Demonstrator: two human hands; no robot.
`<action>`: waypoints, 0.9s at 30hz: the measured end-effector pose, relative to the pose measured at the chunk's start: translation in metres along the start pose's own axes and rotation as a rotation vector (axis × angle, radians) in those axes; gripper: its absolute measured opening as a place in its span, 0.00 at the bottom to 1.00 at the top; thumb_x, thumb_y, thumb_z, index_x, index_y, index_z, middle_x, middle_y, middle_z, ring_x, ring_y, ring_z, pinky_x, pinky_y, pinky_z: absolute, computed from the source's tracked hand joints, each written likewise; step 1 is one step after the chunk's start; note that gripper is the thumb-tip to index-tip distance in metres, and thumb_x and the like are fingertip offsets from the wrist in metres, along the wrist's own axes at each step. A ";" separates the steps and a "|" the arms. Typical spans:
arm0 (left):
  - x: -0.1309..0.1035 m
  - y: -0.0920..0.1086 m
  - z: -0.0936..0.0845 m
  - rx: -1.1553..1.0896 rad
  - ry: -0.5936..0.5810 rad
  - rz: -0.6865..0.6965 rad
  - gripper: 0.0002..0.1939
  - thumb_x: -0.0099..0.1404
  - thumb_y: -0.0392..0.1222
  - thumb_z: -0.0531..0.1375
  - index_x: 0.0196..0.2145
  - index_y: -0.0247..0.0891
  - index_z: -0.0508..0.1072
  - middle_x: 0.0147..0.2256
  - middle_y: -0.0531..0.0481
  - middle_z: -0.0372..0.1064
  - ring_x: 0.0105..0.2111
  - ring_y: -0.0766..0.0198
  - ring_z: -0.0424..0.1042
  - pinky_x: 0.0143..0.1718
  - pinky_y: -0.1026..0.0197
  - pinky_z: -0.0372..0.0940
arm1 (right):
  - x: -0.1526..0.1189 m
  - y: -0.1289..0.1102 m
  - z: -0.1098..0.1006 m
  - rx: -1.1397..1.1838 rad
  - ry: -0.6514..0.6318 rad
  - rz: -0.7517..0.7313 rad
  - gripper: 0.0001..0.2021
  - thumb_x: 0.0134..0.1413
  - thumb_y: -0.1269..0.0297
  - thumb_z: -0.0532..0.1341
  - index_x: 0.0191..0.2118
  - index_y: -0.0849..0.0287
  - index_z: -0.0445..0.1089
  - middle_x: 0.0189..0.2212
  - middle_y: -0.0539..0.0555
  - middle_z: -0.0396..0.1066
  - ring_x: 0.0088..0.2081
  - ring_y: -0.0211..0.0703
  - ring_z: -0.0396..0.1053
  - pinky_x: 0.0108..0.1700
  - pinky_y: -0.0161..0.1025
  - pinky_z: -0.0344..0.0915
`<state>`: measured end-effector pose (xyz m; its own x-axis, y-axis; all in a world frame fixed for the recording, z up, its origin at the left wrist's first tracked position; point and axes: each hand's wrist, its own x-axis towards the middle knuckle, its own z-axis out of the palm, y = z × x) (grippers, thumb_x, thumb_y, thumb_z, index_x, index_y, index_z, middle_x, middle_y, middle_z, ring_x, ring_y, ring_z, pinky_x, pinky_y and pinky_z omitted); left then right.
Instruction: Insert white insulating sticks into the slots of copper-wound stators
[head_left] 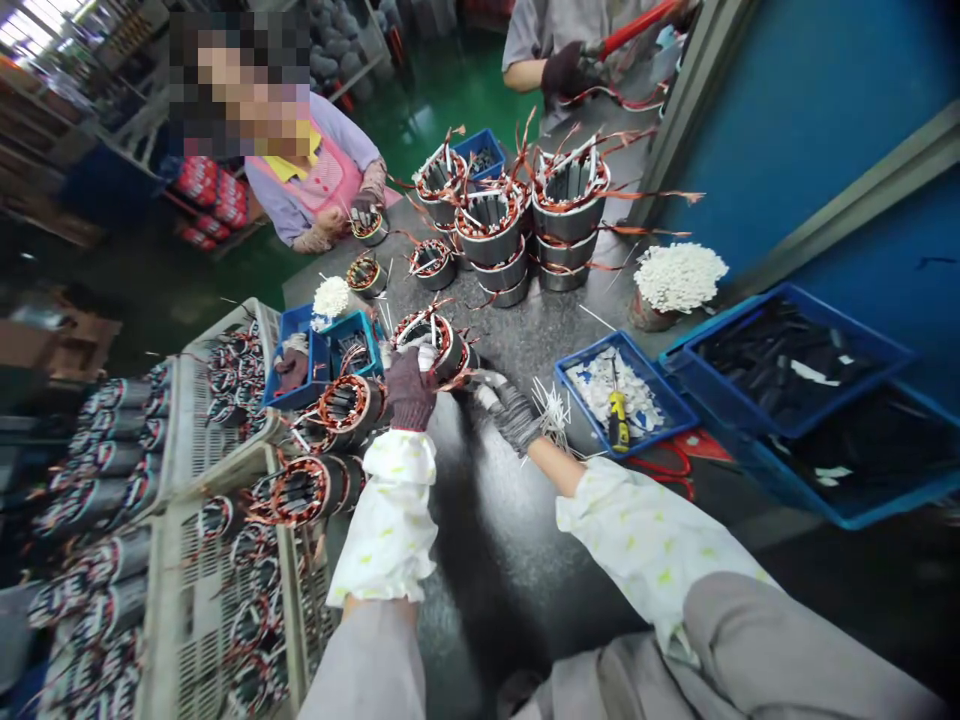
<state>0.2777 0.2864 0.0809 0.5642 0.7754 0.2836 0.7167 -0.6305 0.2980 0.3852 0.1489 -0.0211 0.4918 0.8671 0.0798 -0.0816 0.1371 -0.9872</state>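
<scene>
My left hand, in a dark maroon glove with pale fingertips, is closed on the wall of a motor stator. This stator lies tilted on the dark table, with copper windings and white strips around its opening. At its near right side, my right hand wears a grey glove with pale fingertips. Its fingers are drawn together at the end of a copper lead wire from the stator; the exact grip is partly hidden. More stators lie on their sides just left of my left hand.
Stacked stators stand at the back. Right are white tubes, a blue tray with a yellow screwdriver, a white-strip bundle and blue bins. Plastic crates hold stators at left. Two co-workers work across the table.
</scene>
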 end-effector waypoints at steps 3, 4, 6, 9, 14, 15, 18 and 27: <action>0.007 -0.014 0.004 0.004 -0.017 0.000 0.18 0.76 0.47 0.52 0.43 0.41 0.81 0.44 0.41 0.81 0.53 0.47 0.77 0.67 0.40 0.63 | 0.001 0.009 0.031 0.030 -0.178 0.071 0.18 0.66 0.57 0.64 0.58 0.53 0.75 0.52 0.53 0.80 0.55 0.48 0.75 0.64 0.48 0.69; 0.009 -0.016 0.005 0.002 -0.011 -0.002 0.18 0.76 0.47 0.52 0.41 0.41 0.81 0.43 0.42 0.81 0.52 0.48 0.77 0.67 0.41 0.63 | -0.002 0.012 0.040 0.027 -0.248 0.103 0.19 0.64 0.58 0.65 0.58 0.54 0.75 0.50 0.53 0.80 0.52 0.48 0.76 0.62 0.48 0.71; 0.014 -0.018 0.006 0.012 -0.003 -0.009 0.17 0.76 0.47 0.52 0.37 0.42 0.80 0.41 0.42 0.81 0.50 0.49 0.77 0.68 0.41 0.61 | -0.012 0.017 0.053 0.007 -0.326 0.149 0.18 0.61 0.58 0.67 0.55 0.54 0.76 0.49 0.53 0.80 0.48 0.47 0.77 0.60 0.48 0.72; 0.019 -0.015 0.009 0.044 -0.020 0.007 0.19 0.77 0.47 0.51 0.34 0.39 0.77 0.39 0.40 0.81 0.50 0.49 0.76 0.68 0.39 0.59 | -0.024 0.022 0.056 -0.030 -0.205 0.182 0.17 0.64 0.56 0.64 0.55 0.55 0.74 0.52 0.56 0.79 0.51 0.49 0.76 0.62 0.50 0.70; 0.019 -0.006 0.004 0.042 -0.027 0.049 0.21 0.79 0.48 0.49 0.36 0.40 0.77 0.40 0.41 0.82 0.50 0.53 0.74 0.69 0.42 0.56 | -0.012 0.009 0.050 0.012 -0.118 0.229 0.17 0.63 0.60 0.65 0.55 0.55 0.73 0.48 0.54 0.79 0.50 0.47 0.76 0.60 0.47 0.71; 0.018 -0.004 0.002 0.045 -0.028 0.048 0.21 0.79 0.48 0.49 0.35 0.41 0.77 0.39 0.42 0.82 0.49 0.53 0.74 0.69 0.42 0.56 | -0.009 0.004 0.051 0.026 -0.209 0.211 0.13 0.63 0.59 0.65 0.51 0.55 0.75 0.44 0.53 0.80 0.49 0.47 0.76 0.59 0.47 0.72; 0.009 0.002 -0.006 0.063 -0.019 0.033 0.21 0.79 0.48 0.51 0.31 0.38 0.75 0.36 0.41 0.80 0.48 0.52 0.73 0.65 0.42 0.59 | -0.012 -0.009 0.053 0.014 -0.359 0.151 0.10 0.66 0.55 0.63 0.38 0.55 0.77 0.37 0.52 0.78 0.47 0.46 0.75 0.60 0.46 0.70; -0.084 0.027 -0.036 0.011 0.051 0.108 0.25 0.75 0.52 0.47 0.24 0.42 0.70 0.26 0.43 0.71 0.36 0.50 0.70 0.53 0.42 0.65 | -0.126 -0.029 -0.008 -0.057 -0.516 0.306 0.13 0.69 0.58 0.62 0.32 0.55 0.75 0.28 0.48 0.76 0.31 0.41 0.72 0.39 0.37 0.71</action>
<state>0.2353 0.2032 0.0981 0.6174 0.6997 0.3595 0.6570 -0.7100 0.2535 0.3323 0.0319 -0.0037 -0.0320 0.9856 -0.1660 -0.0996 -0.1684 -0.9807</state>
